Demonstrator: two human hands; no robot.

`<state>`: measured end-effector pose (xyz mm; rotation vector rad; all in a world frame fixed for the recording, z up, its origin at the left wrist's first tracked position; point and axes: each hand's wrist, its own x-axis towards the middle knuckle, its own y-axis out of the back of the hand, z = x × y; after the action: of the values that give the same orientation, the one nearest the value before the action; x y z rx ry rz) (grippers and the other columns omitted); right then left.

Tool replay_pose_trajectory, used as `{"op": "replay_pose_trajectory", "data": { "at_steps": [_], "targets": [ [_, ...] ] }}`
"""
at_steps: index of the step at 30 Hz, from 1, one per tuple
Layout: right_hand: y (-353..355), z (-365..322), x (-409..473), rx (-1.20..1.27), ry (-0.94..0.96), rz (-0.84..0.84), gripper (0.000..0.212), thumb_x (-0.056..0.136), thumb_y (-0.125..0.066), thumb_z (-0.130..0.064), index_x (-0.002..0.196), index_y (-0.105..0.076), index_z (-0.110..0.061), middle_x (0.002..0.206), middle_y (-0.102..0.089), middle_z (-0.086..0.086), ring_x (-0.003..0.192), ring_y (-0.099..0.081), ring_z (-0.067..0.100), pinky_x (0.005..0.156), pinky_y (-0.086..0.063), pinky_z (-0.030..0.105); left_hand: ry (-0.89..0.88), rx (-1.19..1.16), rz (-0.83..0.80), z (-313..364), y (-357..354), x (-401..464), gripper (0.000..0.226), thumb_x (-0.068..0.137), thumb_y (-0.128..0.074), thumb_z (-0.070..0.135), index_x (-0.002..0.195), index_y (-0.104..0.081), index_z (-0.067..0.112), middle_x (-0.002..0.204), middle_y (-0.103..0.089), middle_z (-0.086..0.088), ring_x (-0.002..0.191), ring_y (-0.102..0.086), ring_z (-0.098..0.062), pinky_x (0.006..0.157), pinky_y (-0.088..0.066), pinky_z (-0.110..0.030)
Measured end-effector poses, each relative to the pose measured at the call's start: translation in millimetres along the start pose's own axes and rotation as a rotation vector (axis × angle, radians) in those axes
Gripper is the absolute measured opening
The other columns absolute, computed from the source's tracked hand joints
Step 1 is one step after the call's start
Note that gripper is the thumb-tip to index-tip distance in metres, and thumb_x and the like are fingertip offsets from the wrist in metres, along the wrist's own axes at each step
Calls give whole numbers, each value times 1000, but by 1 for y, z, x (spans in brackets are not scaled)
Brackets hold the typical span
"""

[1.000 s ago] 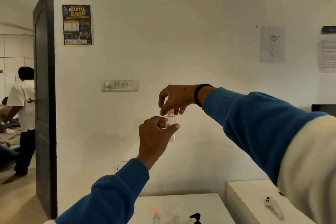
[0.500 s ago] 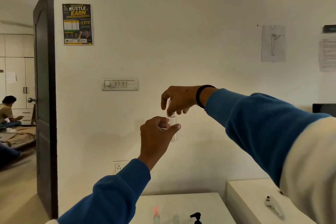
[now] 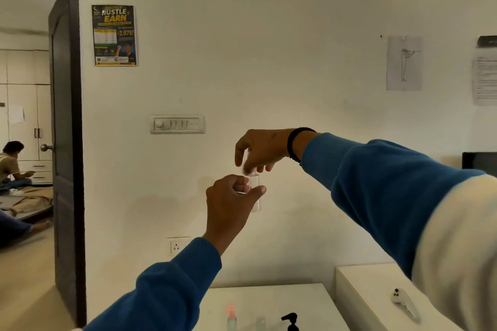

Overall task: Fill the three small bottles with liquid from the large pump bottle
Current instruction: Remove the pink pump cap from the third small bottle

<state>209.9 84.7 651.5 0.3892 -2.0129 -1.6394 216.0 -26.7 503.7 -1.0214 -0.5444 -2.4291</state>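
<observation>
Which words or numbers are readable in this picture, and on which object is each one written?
"HUSTLE" - poster beside the door.
"EARN" - same poster, in yellow.
"3,975!" - same poster, right side.
Smaller print on the poster: too small to read.
Printed sheet at the right edge: blurred, unreadable.
Figure drawing: no readable text.
Bottles on the table: no label readable.

soft, dim indoor light; warm glow at upper right; right hand (image 3: 258,152) fingertips motion-blurred; wide-angle bending at edges.
</observation>
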Motion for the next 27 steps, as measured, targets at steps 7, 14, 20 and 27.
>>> {"op": "replay_pose_trajectory", "data": {
  "at_steps": [7, 14, 20, 27],
  "targets": [
    [1, 4, 0, -101, -48, 178, 44, 96, -69, -43, 86, -71, 0, 72, -74, 12, 52, -62, 18, 57, -57, 28, -25, -2, 9, 4, 3, 4, 31, 73, -85, 45, 87, -65, 26, 77, -66, 15, 69, -63, 1, 57, -42, 0],
    [3, 3, 0, 67, -5, 15, 14, 90, -75, -9, 104, -71, -9, 92, -71, 7, 81, -69, 20, 74, -63, 31, 3, 4, 9, -2, 0, -1, 38, 74, -84, 45, 97, -72, 17, 83, -68, 12, 71, -62, 0, 57, -37, -3],
    [1, 5, -1, 62, -56, 121, 24, 94, -75, -24, 95, -70, -1, 79, -76, 11, 54, -67, 17, 61, -63, 29, 3, 2, -9, 2, 1, -4, 31, 74, -84, 44, 88, -64, 25, 81, -67, 13, 71, -62, -2, 53, -38, 0],
    [4, -1, -1, 66, 1, -21, 14, 87, -76, -3, 100, -75, -8, 98, -75, 11, 84, -73, 20, 77, -64, 29, 13, -13, -20, -1, 0, -7, 30, 74, -85, 41, 87, -65, 24, 77, -65, 15, 69, -61, -2, 59, -40, 2]
  ]
}}
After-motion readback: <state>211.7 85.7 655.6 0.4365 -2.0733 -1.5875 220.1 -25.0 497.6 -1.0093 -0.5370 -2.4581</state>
